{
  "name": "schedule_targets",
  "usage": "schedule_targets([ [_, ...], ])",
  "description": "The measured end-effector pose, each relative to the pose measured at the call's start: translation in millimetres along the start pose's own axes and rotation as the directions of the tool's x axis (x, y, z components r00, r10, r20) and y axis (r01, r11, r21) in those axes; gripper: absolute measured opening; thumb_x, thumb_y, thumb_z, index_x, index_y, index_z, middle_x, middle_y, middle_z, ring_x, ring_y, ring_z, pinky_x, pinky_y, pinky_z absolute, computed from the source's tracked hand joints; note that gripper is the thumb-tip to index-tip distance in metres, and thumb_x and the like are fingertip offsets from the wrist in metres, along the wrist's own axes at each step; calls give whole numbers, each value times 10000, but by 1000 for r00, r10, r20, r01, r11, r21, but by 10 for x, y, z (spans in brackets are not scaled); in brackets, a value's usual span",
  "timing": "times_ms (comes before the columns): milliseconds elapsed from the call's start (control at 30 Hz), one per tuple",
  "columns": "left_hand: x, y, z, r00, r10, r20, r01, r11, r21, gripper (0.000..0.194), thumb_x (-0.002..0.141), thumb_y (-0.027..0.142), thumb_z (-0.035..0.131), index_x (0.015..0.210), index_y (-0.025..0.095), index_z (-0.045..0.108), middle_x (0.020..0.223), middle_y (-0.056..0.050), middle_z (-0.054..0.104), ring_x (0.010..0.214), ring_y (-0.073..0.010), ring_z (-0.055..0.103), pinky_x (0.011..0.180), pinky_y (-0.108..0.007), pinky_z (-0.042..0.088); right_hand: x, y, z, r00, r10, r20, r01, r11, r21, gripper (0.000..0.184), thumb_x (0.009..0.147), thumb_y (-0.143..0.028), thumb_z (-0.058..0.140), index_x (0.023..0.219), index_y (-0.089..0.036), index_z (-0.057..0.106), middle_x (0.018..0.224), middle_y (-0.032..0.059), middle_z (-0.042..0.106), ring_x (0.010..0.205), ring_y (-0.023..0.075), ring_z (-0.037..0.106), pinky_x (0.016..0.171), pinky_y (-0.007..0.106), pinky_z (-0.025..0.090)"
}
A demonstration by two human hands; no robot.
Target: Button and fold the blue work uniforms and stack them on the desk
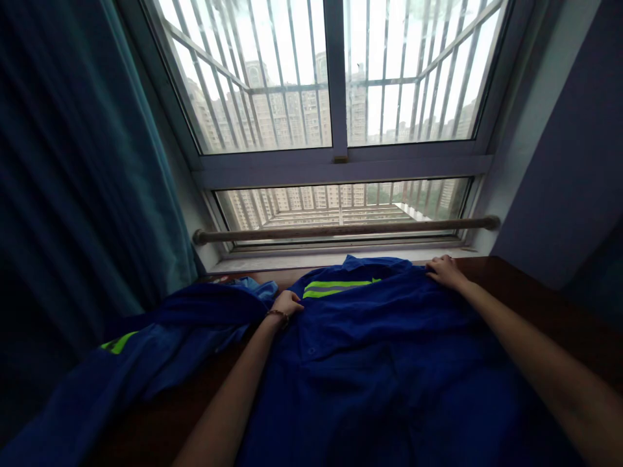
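A blue work jacket (379, 350) with yellow-green and grey reflective stripes (335, 288) lies spread on a dark wooden surface (535, 305) below a window. My left hand (286, 303), with a beaded bracelet on the wrist, is closed on the cloth at the jacket's left shoulder, where the sleeve (160, 344) runs off to the left. My right hand (445, 271) rests on the jacket's right shoulder near the collar, fingers curled and pressing on the cloth.
A barred window (335, 97) with a horizontal rail (341, 229) stands straight ahead above the sill. A dark teal curtain (73, 181) hangs on the left. A wall (574, 143) closes the right side.
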State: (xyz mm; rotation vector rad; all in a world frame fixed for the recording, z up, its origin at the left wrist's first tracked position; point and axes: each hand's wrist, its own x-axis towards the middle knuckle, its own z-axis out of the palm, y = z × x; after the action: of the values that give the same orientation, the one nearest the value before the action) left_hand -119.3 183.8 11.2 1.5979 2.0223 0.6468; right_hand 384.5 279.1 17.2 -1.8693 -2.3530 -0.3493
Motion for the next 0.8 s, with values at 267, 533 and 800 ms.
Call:
schedule_targets([
  [267, 290, 519, -151, 976, 69, -206, -10, 961, 276, 154, 663, 164, 569, 799, 110, 618, 841, -141, 631, 849, -244, 574, 687, -300, 403, 109, -255, -231, 864, 478, -158, -471, 878, 83, 337, 769, -277, 470, 1082, -173, 538, 1154, 152, 438, 1044, 322, 343, 807, 453, 287],
  [533, -184, 713, 632, 929, 307, -205, -196, 881, 431, 605, 764, 421, 483, 1281, 138, 344, 1321, -195, 336, 1215, -330, 297, 956, -456, 255, -522, -1028, 40, 947, 321, 3, -318, 938, 138, 635, 778, -607, 325, 1299, -244, 312, 1376, 95, 222, 1186, 409, 199, 902, 587, 171],
  [800, -478, 324, 859, 949, 306, -82, -224, 832, 507, 629, 762, 631, 278, 1298, 307, 338, 1406, -85, 234, 1278, -373, 121, 958, -605, 88, -1110, -200, 386, 821, 563, 96, -571, 811, 128, 736, 718, -713, 209, 1316, -294, 311, 1400, 68, 225, 1201, 429, 219, 907, 607, 176],
])
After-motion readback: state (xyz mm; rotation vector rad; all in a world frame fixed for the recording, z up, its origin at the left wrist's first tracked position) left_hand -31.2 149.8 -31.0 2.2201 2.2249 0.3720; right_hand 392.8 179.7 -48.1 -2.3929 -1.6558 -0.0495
